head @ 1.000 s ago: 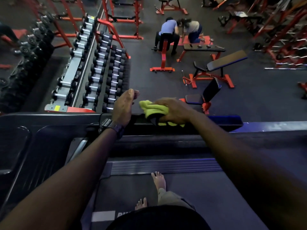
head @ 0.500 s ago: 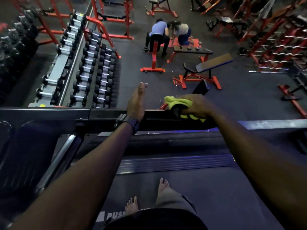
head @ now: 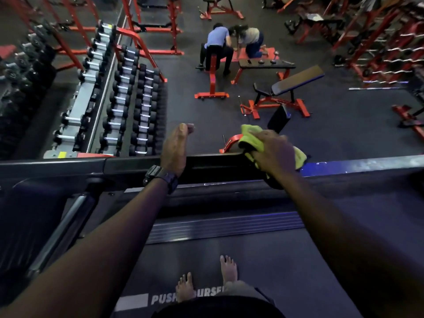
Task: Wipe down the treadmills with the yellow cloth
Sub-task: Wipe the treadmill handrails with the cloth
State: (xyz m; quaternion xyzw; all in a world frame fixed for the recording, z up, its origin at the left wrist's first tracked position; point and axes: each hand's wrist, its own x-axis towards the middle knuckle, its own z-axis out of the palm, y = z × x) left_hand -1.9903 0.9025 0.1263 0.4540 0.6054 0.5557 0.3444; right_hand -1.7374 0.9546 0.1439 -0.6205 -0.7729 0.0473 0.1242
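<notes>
At six o'clock, nearest the camera, two bare feet (head: pixel 207 281) stand on the dark rubber treadmill belt (head: pixel 286 271), beside white lettering (head: pixel 183 297) printed across it, partly covered by the feet. Just beyond, toward twelve, a ribbed grey strip (head: pixel 227 227) crosses the front of the belt. Both bare forearms reach forward from seven and five o'clock to the black top rail of the treadmill (head: pixel 128 165), which runs from nine to three o'clock across the middle.

The left hand (head: pixel 174 149), a dark watch (head: pixel 160 177) on its wrist, rests its heel on the rail with the fingers held straight and together, pointing toward twelve, holding nothing. At about one o'clock of it, well apart, the right hand (head: pixel 273 153) lies palm down over the bright yellow cloth (head: pixel 251 136), fingers spread and curled over it, pressing it onto the rail's top edge; folds of cloth stick out on both sides of the hand.

Farther off, at ten o'clock, a long rack of black dumbbells (head: pixel 128 99) stands on the dark floor. At one o'clock is a red-framed incline bench (head: pixel 289 88). At twelve, two people (head: pixel 231 42) crouch near a flat red bench (head: pixel 266 65). Red racks (head: pixel 378 42) fill two o'clock.
</notes>
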